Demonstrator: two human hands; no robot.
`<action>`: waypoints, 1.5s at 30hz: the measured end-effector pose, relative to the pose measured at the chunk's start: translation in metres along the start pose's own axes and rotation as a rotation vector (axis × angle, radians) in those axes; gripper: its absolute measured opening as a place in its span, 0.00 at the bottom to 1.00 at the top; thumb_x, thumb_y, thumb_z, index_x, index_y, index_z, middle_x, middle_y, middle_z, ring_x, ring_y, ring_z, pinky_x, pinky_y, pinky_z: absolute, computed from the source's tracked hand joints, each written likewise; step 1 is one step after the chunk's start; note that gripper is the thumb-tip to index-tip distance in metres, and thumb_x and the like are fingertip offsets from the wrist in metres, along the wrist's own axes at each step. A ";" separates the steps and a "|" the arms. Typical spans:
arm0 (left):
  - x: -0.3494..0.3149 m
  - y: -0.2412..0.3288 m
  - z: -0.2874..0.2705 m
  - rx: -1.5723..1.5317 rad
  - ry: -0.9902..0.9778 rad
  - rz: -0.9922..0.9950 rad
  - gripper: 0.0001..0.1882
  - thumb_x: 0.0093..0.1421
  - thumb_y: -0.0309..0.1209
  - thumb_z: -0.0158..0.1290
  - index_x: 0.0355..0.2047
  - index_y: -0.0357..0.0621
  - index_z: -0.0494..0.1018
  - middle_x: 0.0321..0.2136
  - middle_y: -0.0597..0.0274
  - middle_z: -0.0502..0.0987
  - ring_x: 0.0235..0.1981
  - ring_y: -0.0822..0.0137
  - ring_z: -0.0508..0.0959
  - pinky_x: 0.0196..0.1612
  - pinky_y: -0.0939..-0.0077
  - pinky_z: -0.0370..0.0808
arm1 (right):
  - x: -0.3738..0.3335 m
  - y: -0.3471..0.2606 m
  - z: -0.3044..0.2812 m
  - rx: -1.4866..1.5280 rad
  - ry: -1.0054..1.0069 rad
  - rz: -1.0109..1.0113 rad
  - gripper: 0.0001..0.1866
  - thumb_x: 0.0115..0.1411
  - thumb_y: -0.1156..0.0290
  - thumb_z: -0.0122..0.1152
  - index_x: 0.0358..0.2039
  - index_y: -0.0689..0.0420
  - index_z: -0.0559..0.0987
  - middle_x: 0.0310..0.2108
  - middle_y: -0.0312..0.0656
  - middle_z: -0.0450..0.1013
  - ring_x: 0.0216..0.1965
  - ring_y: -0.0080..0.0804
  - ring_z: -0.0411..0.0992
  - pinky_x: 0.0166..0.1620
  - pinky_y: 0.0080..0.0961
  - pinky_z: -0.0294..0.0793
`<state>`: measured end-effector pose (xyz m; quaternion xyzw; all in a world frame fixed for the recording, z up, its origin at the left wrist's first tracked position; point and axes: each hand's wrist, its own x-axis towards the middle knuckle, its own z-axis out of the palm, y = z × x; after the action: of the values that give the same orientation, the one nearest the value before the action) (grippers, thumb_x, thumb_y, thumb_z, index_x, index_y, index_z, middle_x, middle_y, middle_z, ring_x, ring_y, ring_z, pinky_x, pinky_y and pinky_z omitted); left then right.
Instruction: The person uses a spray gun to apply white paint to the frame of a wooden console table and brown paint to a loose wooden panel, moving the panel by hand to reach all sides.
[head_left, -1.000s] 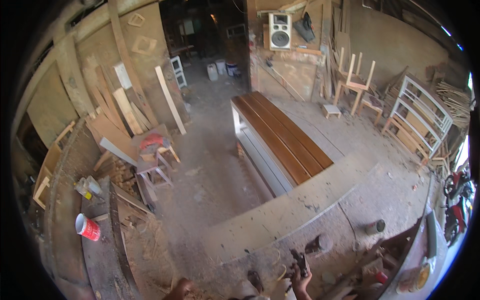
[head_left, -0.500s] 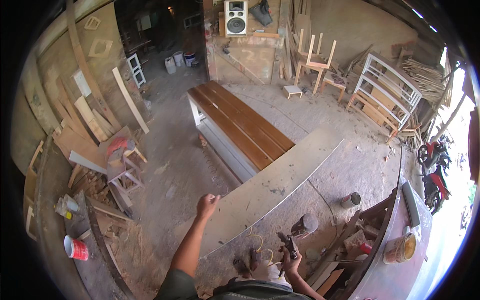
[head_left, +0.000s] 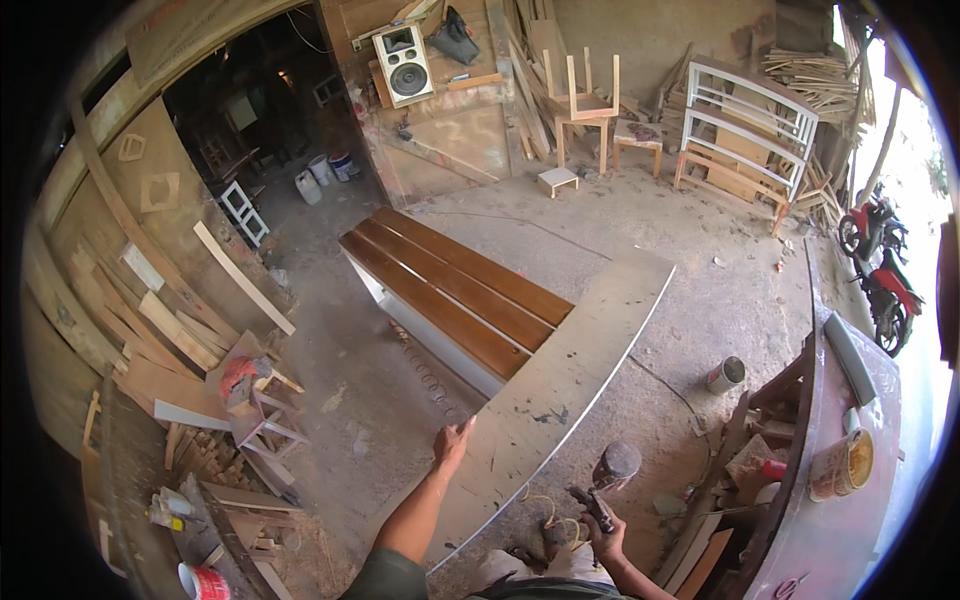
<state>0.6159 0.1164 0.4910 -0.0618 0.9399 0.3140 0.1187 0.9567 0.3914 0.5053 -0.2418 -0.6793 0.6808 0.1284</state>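
Note:
A long pale panel (head_left: 600, 335), spotted with dark stains, slants across the near end of a bench. The bench has brown slats (head_left: 450, 285) on top and white sides. My left hand (head_left: 455, 447) is closed on the panel's far edge, just left of the bench's near corner. Low on the right, my right hand (head_left: 607, 543) grips a dark spray gun (head_left: 592, 505), its nozzle end up and to the left. A thin yellow hose (head_left: 545, 498) loops beside it near my feet.
Cans (head_left: 617, 464) stand on the floor right of the spray gun. A work table (head_left: 830, 530) at right bears a stained bucket (head_left: 840, 466). Timber offcuts (head_left: 200, 455) and planks lie left. Chairs (head_left: 585, 110), a white-slatted frame (head_left: 750, 125) and motorbikes (head_left: 885, 290) stand farther off.
The view has turned, tilting the scene. My left hand now lies nearer the bench's corner along the panel edge. Both hands keep their hold.

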 end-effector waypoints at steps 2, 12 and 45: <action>-0.017 0.014 -0.022 -0.095 -0.071 -0.040 0.41 0.64 0.67 0.51 0.40 0.33 0.84 0.38 0.40 0.85 0.41 0.45 0.84 0.46 0.55 0.78 | 0.005 -0.006 -0.001 -0.012 0.004 0.056 0.24 0.63 0.80 0.66 0.60 0.66 0.78 0.42 0.39 0.82 0.38 0.22 0.79 0.42 0.23 0.79; -0.038 -0.101 -0.270 -0.641 0.264 0.081 0.22 0.69 0.44 0.60 0.40 0.32 0.84 0.34 0.62 0.84 0.37 0.73 0.78 0.45 0.71 0.75 | 0.033 -0.015 0.096 -0.132 -0.164 -0.190 0.25 0.62 0.78 0.68 0.60 0.66 0.78 0.37 0.40 0.82 0.37 0.22 0.79 0.42 0.23 0.80; 0.253 -0.637 -0.813 -0.021 1.198 -0.120 0.22 0.72 0.40 0.52 0.39 0.28 0.79 0.28 0.51 0.82 0.27 0.61 0.76 0.37 0.61 0.75 | 0.366 -0.076 0.970 -0.292 -0.407 -0.143 0.28 0.62 0.67 0.73 0.63 0.54 0.78 0.50 0.54 0.82 0.53 0.40 0.81 0.54 0.34 0.78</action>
<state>0.3435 -0.8926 0.6880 -0.2819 0.8351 0.2266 -0.4145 0.1453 -0.2585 0.4850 -0.0670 -0.7977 0.5993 0.0007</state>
